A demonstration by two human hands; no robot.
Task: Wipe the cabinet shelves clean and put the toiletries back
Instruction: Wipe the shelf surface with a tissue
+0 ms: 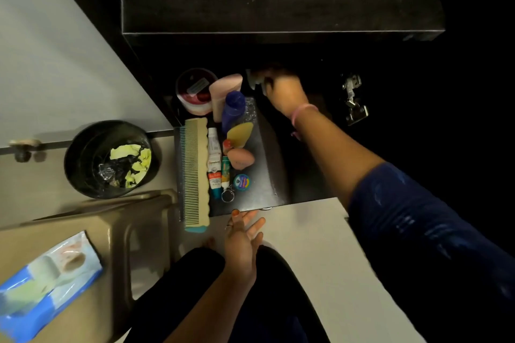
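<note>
A single head-worn camera is looking steeply down from above into an open dark cabinet. It is sitting close over the person's own arms, so the right forearm is running in from the lower right and the left hand is lying near the bottom centre. The wide lens is bending the cabinet door at the left. The lower shelf is filling the middle, and a stool is edging in at lower left.

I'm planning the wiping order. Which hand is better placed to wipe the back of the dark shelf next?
The right hand: it is already deep in the cabinet, fingers curled on a pale wipe. The left hand rests open at the shelf's front edge, holding nothing.
</note>
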